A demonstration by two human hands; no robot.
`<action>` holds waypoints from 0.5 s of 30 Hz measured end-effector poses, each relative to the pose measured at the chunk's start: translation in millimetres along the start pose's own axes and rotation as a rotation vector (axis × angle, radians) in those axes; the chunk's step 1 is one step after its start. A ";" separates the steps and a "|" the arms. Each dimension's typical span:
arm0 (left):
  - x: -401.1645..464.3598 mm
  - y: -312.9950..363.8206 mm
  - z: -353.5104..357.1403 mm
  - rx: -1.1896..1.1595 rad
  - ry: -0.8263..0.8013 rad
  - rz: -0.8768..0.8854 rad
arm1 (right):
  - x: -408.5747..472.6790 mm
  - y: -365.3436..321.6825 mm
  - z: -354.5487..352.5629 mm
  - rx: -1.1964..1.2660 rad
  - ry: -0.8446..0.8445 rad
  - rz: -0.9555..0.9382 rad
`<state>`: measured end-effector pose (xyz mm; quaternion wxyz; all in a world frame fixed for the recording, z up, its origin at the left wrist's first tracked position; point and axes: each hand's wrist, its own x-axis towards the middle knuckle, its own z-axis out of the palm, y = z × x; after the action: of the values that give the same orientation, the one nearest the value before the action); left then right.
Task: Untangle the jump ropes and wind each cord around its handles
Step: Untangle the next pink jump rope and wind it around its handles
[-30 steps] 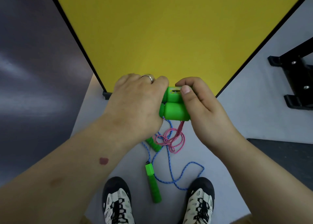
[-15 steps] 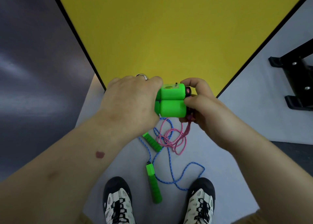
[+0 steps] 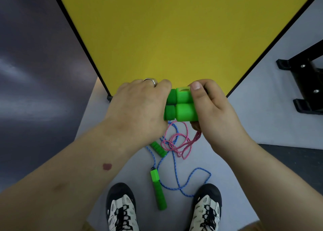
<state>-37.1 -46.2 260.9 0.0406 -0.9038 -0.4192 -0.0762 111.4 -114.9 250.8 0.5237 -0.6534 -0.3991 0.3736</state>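
Two green handles (image 3: 181, 106) lie side by side between my hands, held level in front of me. My left hand (image 3: 138, 108) grips their left ends and my right hand (image 3: 211, 108) covers their right ends, thumb on top. A pink cord (image 3: 176, 142) hangs from under my right hand in loose loops. On the floor below lies the other rope: a blue cord (image 3: 176, 176) in loose curves, one green handle (image 3: 158, 189) between my shoes and a second green handle (image 3: 158, 148) partly hidden under my left wrist.
A yellow panel (image 3: 174, 35) with a black edge stands straight ahead. A black metal frame (image 3: 307, 84) sits on the floor at the right. My two shoes (image 3: 122, 208) (image 3: 206, 206) flank the floor rope. A dark mat (image 3: 288, 162) lies at the right.
My right hand has shifted from below the handles' right end to over it, thumb now on top. The pink cord's loops hang a little differently. The floor rope has not moved.
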 end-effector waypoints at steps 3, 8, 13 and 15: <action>-1.1 -1.4 -0.1 0.003 0.036 -0.007 | -2.9 0.9 3.1 -0.035 -0.021 -0.047; 1.4 -8.1 2.4 -0.010 0.085 -0.019 | 9.0 0.9 -9.6 0.178 -0.257 0.114; 3.0 -14.2 3.1 0.016 0.055 -0.083 | 30.0 11.1 -25.9 0.086 -0.437 0.289; 3.2 -16.3 2.1 0.016 0.054 -0.106 | 24.8 19.7 -29.7 -0.135 -0.452 0.119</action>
<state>-47.3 -33.0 259.6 0.0549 -0.8776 -0.4658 -0.0991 150.8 -106.3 234.8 0.3532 -0.6089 -0.4913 0.5129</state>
